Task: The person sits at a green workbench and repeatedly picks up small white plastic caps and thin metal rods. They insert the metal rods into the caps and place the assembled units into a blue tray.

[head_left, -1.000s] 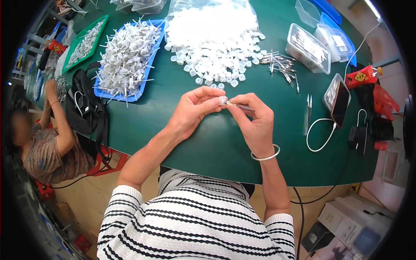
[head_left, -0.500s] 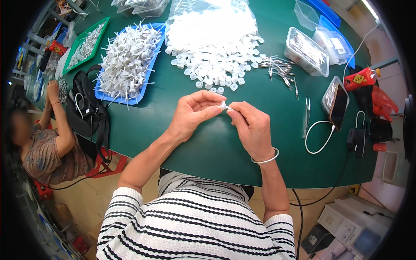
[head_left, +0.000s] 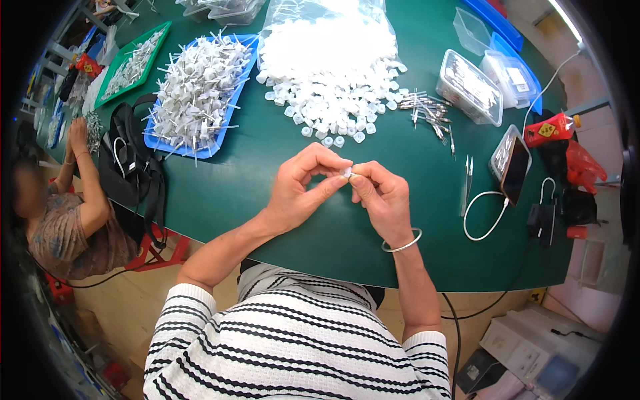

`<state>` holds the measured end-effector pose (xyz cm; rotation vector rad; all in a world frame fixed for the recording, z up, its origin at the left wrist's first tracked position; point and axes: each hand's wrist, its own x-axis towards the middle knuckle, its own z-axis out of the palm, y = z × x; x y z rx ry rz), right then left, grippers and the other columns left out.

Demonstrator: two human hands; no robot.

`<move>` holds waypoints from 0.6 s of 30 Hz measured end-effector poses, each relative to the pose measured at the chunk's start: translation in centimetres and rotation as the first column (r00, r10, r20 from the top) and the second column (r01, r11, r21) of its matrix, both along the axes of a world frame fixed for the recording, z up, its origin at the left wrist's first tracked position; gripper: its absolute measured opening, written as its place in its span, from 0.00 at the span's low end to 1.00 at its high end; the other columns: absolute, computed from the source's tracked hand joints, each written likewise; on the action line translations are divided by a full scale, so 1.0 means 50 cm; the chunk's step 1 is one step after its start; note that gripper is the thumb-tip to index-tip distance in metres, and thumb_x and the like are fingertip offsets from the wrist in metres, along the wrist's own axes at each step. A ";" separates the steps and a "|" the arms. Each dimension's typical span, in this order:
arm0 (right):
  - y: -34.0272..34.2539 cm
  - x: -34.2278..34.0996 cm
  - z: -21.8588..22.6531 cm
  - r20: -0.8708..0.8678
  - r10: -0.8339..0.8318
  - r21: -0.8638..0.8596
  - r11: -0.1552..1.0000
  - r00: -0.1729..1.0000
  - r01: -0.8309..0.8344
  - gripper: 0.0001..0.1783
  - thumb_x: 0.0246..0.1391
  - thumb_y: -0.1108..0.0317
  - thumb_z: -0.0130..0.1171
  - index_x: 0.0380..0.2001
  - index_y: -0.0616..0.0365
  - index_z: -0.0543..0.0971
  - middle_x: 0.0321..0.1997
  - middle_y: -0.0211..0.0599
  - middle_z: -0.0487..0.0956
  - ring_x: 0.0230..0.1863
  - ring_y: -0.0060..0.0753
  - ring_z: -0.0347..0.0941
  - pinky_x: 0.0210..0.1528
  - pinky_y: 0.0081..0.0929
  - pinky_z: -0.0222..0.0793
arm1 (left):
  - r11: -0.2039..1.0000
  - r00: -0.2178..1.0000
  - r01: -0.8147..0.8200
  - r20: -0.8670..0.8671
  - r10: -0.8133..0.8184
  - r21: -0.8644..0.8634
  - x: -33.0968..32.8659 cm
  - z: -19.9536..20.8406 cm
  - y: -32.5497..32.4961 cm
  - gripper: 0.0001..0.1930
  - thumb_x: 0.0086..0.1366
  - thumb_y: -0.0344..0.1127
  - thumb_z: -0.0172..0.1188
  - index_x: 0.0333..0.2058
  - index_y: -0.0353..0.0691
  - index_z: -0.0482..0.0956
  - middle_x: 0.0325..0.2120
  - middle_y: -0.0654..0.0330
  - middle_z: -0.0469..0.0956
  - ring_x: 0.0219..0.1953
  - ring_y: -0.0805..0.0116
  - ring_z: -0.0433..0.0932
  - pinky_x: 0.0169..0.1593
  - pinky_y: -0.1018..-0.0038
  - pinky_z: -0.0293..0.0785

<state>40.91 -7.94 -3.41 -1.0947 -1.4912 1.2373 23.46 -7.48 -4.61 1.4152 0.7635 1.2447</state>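
Thumb and forefinger of my left hand (head_left: 297, 185) pinch a small white piece (head_left: 347, 172) above the green table (head_left: 307, 247), short of the white heap (head_left: 333, 107); my right hand (head_left: 385, 200) pinches its other side, the contact partly hidden from me. Even, light pressure and level grips should keep it from tilting.

You have two hands, one left hand (head_left: 303, 185) and one right hand (head_left: 385, 203), at one small white piece (head_left: 346, 172). Around you are one green tray (head_left: 143, 75), one filled blue tray (head_left: 155, 144), one pair of tweezers (head_left: 466, 187), one phone (head_left: 516, 172) and one black backpack (head_left: 123, 170). The white plastic caps (head_left: 327, 100) are heaped too thickly for you to count.
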 end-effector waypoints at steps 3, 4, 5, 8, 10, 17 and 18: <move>-0.003 -0.007 -0.020 -0.100 -0.008 -0.032 0.999 0.995 0.005 0.08 0.58 0.67 0.56 0.32 0.62 0.78 0.21 0.25 0.73 0.21 0.14 0.65 0.22 0.14 0.59 | 0.991 0.990 -0.058 -0.121 0.072 0.117 0.000 0.003 -0.003 0.12 0.58 0.20 0.59 0.41 0.31 0.75 0.36 0.59 0.72 0.36 0.74 0.74 0.42 0.79 0.72; -0.002 -0.010 -0.023 -0.154 0.005 -0.027 1.000 0.988 -0.009 0.09 0.59 0.67 0.56 0.33 0.63 0.78 0.23 0.26 0.73 0.23 0.14 0.66 0.24 0.14 0.60 | 0.986 0.983 -0.073 -0.156 0.096 0.147 -0.001 0.006 -0.004 0.12 0.57 0.21 0.59 0.42 0.31 0.75 0.36 0.59 0.73 0.36 0.74 0.74 0.42 0.79 0.72; 0.000 -0.013 -0.024 -0.208 0.019 -0.023 0.999 0.978 -0.024 0.09 0.59 0.68 0.55 0.34 0.64 0.77 0.26 0.27 0.74 0.24 0.15 0.66 0.26 0.15 0.62 | 0.988 0.987 -0.090 -0.122 0.105 0.126 0.001 0.014 -0.006 0.13 0.57 0.21 0.60 0.42 0.32 0.75 0.36 0.59 0.73 0.36 0.74 0.74 0.42 0.79 0.72; 0.003 -0.014 -0.033 -0.306 0.054 0.006 0.998 0.950 -0.055 0.09 0.59 0.69 0.54 0.36 0.66 0.77 0.31 0.30 0.74 0.28 0.17 0.68 0.30 0.15 0.65 | 0.984 0.988 -0.131 -0.061 0.139 0.122 0.010 0.035 -0.012 0.14 0.56 0.22 0.61 0.42 0.33 0.76 0.36 0.59 0.73 0.36 0.74 0.73 0.41 0.79 0.72; 0.004 -0.015 -0.035 -0.327 0.073 0.029 0.997 0.942 -0.067 0.09 0.59 0.69 0.54 0.36 0.66 0.77 0.33 0.31 0.75 0.29 0.18 0.68 0.32 0.16 0.66 | 0.968 0.984 -0.148 -0.068 0.165 0.203 0.011 0.031 -0.013 0.14 0.56 0.22 0.62 0.42 0.34 0.76 0.36 0.59 0.73 0.35 0.74 0.73 0.41 0.79 0.72; 0.001 -0.015 -0.041 -0.338 0.110 -0.012 0.993 0.935 -0.121 0.10 0.59 0.68 0.55 0.36 0.66 0.78 0.32 0.31 0.76 0.29 0.19 0.71 0.32 0.16 0.68 | 0.975 0.990 -0.122 -0.040 0.132 0.186 0.001 0.019 -0.013 0.11 0.55 0.22 0.62 0.38 0.35 0.77 0.34 0.60 0.72 0.34 0.75 0.72 0.39 0.78 0.70; 0.002 -0.009 -0.046 -0.328 0.135 -0.027 0.988 0.935 -0.152 0.10 0.59 0.68 0.55 0.37 0.65 0.78 0.32 0.32 0.76 0.29 0.19 0.71 0.32 0.16 0.68 | 0.977 0.993 -0.112 -0.028 0.119 0.183 0.000 0.015 -0.010 0.10 0.55 0.22 0.63 0.38 0.35 0.77 0.34 0.61 0.72 0.33 0.75 0.72 0.38 0.78 0.70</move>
